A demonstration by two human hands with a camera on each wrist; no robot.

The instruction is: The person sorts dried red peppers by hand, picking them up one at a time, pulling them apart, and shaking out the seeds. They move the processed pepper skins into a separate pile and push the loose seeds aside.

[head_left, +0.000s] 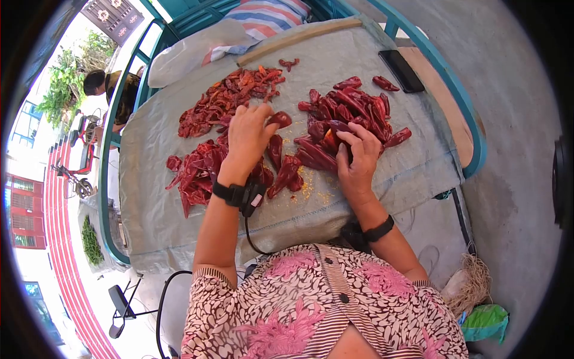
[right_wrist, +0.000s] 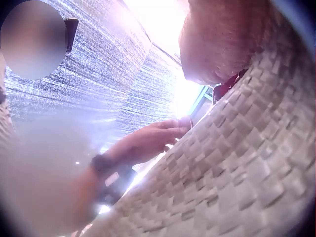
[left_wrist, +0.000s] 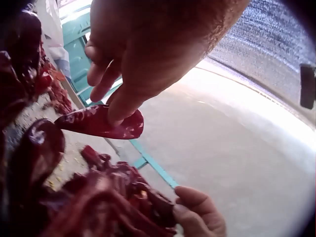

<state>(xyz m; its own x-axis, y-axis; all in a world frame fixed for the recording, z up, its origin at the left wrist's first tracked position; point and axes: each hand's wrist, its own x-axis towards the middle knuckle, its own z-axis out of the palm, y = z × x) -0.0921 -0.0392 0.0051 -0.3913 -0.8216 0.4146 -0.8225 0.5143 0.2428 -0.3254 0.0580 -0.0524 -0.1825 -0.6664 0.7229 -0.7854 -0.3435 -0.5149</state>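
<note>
My left hand [head_left: 247, 139] pinches a glossy dried red chili pepper [head_left: 280, 119] between thumb and fingers, above the middle of the sheet. The left wrist view shows this pepper [left_wrist: 94, 122] held lengthwise and whole. My right hand [head_left: 362, 158] is at the near edge of the right pile of whole dried chilies [head_left: 359, 106], thumb and fingertips gripping a dark red chili [head_left: 330, 139]. Beneath and left of the left hand lies a heap of flattened chilies [head_left: 200, 170]. In the right wrist view, the right hand [right_wrist: 222, 44] hides most of what it holds.
A heap of smaller, shrivelled chilies [head_left: 230, 96] lies farther back on the woven sheet [head_left: 388, 185]. Yellow seeds [head_left: 308, 184] are scattered between the hands. A phone [head_left: 401, 70] lies at the right, inside the teal metal rail [head_left: 457, 102]. Another person [head_left: 116, 96] is beyond the left rail.
</note>
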